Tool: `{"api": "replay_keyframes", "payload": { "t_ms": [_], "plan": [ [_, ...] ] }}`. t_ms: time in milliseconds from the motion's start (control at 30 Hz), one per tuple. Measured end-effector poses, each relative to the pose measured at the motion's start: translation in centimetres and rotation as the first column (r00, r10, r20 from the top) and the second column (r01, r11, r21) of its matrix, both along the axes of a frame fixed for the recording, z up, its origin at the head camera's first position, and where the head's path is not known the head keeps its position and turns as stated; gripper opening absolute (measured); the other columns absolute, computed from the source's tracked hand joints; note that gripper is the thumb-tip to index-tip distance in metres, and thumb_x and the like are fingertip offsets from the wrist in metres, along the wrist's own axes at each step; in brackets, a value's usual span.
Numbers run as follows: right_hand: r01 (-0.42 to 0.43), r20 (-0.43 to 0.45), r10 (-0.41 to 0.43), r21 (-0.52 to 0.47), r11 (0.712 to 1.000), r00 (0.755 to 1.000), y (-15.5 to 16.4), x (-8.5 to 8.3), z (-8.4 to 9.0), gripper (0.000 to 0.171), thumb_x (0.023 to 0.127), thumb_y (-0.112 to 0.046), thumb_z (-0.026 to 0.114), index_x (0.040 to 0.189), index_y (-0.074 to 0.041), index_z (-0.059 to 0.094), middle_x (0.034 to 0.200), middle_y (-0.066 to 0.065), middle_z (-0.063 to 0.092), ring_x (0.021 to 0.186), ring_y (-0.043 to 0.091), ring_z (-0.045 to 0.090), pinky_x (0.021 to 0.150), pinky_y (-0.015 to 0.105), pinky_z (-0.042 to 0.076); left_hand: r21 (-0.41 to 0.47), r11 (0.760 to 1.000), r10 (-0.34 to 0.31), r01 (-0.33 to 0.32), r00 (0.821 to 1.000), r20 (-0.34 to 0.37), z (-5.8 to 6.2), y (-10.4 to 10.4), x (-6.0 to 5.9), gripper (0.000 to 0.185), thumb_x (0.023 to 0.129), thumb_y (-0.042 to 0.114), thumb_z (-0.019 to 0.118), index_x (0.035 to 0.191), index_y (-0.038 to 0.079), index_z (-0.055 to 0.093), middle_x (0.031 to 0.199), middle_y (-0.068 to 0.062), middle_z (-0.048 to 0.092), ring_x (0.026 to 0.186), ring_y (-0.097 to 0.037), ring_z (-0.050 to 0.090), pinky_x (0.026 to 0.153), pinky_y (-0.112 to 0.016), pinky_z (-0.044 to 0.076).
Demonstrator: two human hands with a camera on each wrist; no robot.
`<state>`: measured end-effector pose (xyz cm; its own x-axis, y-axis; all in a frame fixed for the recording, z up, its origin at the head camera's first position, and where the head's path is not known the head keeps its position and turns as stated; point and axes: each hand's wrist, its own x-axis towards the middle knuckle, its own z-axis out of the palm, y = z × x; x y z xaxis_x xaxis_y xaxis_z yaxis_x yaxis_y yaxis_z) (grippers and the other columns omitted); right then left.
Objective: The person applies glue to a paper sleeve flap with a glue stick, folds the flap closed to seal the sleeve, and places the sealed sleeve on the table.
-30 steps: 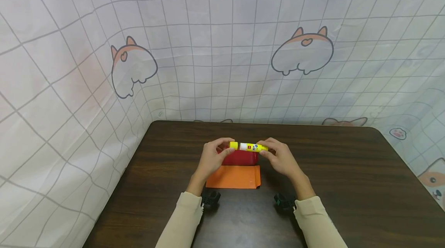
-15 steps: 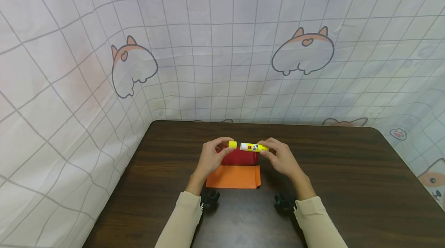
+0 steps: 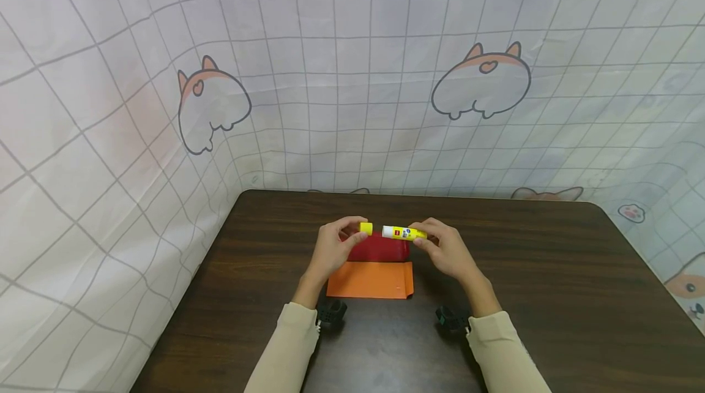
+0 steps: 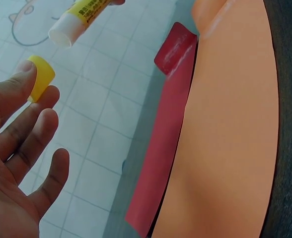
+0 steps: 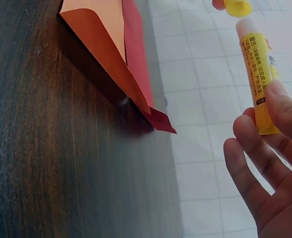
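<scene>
Two hands raised above dark wooden table [image 3: 551, 270], just past sheets. My left hand [image 3: 330, 249] pinches yellow cap [image 3: 366, 228] at fingertips, remaining fingers loose. My right hand [image 3: 448, 252] pinches glue stick [image 3: 404, 233] by its yellow base, white open end at 9 o'clock toward cap, small gap between, not touching. Orange envelope [image 3: 370, 280] flat on table at 6 o'clock from stick; red sheet [image 3: 380, 250] tucked partly under its far edge. Grid-pattern cat cloth [image 3: 352, 87] walls at 12 and 9 o'clock. Nothing between cap and stick.
</scene>
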<state>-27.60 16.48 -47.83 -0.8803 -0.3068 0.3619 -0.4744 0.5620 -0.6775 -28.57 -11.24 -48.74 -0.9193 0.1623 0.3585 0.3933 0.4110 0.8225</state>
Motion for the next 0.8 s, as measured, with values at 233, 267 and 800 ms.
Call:
{"api": "replay_keyframes", "payload": {
  "t_ms": [233, 267, 800],
  "plan": [
    [0.005, -0.002, -0.005, 0.008, 1.000, 1.000, 0.07, 0.00, 0.03, 0.028, 0.095, -0.009, 0.071, 0.123, -0.007, 0.073, 0.111, 0.007, 0.070, 0.084, 0.017, 0.057, 0.073, 0.027, 0.051, -0.004, 1.000, 0.008, -0.008, 1.000, 0.004, 0.11, -0.17, 0.06, 0.027, 0.092, 0.020, 0.076, 0.119, 0.017, 0.074, 0.100, -0.002, 0.073, 0.087, -0.016, 0.063, 0.083, -0.031, 0.054],
    [0.008, -0.001, -0.008, 0.011, 1.000, 1.000, 0.07, 0.00, 0.01, 0.028, 0.095, -0.009, 0.071, 0.123, -0.007, 0.073, 0.111, 0.007, 0.070, 0.084, 0.017, 0.057, 0.073, 0.027, 0.051, -0.005, 1.000, 0.010, -0.010, 1.000, 0.006, 0.16, -0.18, 0.09, 0.027, 0.092, 0.019, 0.076, 0.119, 0.017, 0.074, 0.100, -0.002, 0.073, 0.087, -0.016, 0.063, 0.083, -0.030, 0.054],
    [0.022, 0.015, -0.022, 0.006, 1.000, 1.000, 0.16, -0.14, -0.26, 0.028, 0.095, -0.010, 0.072, 0.123, -0.008, 0.073, 0.110, 0.007, 0.070, 0.082, 0.018, 0.055, 0.072, 0.026, 0.050, 0.027, 0.999, 0.034, -0.034, 0.999, 0.020, 0.03, -0.69, -0.16, 0.028, 0.091, 0.018, 0.077, 0.119, 0.019, 0.075, 0.098, -0.002, 0.073, 0.088, -0.018, 0.063, 0.083, -0.033, 0.054]
  ]
}}
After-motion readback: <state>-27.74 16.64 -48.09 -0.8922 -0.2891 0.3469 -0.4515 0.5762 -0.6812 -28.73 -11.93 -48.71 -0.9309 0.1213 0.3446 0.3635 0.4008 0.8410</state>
